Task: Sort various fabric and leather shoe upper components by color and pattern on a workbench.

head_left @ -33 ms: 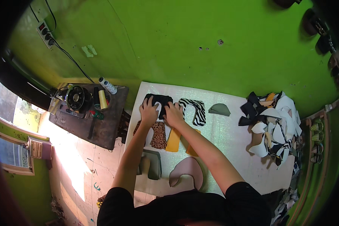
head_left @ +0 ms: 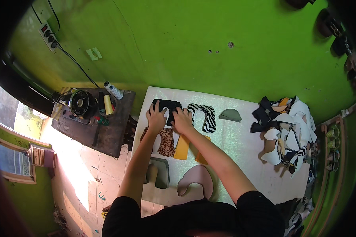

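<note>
A black U-shaped fabric piece [head_left: 167,103] lies at the far left of the white table, its curve toward the wall. My left hand [head_left: 156,119] rests on its left leg with fingers spread. On its right leg lies my right hand [head_left: 182,121], fingers apart and reaching forward. Right beside that hand is a zebra-striped U-shaped piece [head_left: 209,114]. Below my hands are a leopard-print piece [head_left: 167,142] and a yellow piece [head_left: 182,147], both partly hidden by my forearms. Nearer me lie grey-green U-shaped pieces [head_left: 162,173] and a pinkish-beige one [head_left: 197,177].
Grey-green half-round pieces [head_left: 230,115] lie farther right on the white table [head_left: 241,158]. A heap of cut scraps [head_left: 290,134] covers its right end. To the left, a dark table [head_left: 106,138] bears a sewing machine [head_left: 79,103] and thread cones [head_left: 114,91]. A green wall stands behind.
</note>
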`<state>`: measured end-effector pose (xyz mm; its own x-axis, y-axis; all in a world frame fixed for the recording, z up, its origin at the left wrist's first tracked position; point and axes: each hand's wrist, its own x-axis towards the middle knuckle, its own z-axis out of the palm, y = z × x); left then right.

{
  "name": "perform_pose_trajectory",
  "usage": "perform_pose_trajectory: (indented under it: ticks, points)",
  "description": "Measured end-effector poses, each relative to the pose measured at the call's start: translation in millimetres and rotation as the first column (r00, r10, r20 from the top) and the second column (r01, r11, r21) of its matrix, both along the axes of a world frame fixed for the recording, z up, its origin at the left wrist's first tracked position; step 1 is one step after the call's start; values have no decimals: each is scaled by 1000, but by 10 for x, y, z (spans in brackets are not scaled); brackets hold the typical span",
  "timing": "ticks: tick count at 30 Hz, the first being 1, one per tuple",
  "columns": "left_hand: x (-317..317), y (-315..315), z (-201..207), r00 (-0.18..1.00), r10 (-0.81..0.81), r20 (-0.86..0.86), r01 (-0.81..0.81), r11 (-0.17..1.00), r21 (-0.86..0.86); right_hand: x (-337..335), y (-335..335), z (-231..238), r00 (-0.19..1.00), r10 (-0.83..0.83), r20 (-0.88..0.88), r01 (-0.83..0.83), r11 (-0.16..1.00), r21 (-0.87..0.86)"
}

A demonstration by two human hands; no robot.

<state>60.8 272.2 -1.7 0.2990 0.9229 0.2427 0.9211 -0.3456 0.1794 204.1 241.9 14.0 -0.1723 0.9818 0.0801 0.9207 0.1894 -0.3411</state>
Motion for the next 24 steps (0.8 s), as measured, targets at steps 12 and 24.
perform_pose_trajectory:
  ticks: [12, 24]
  points:
    - [132, -70, 159, 994, 106, -20, -108, 970, -219, 338, -574, 226, 975, 12, -223, 3, 998, 65]
    - [1570, -1243, 967, 968, -199, 156, 231, 947, -225, 1464, -1970, 644, 877, -322, -357, 353, 935, 26]
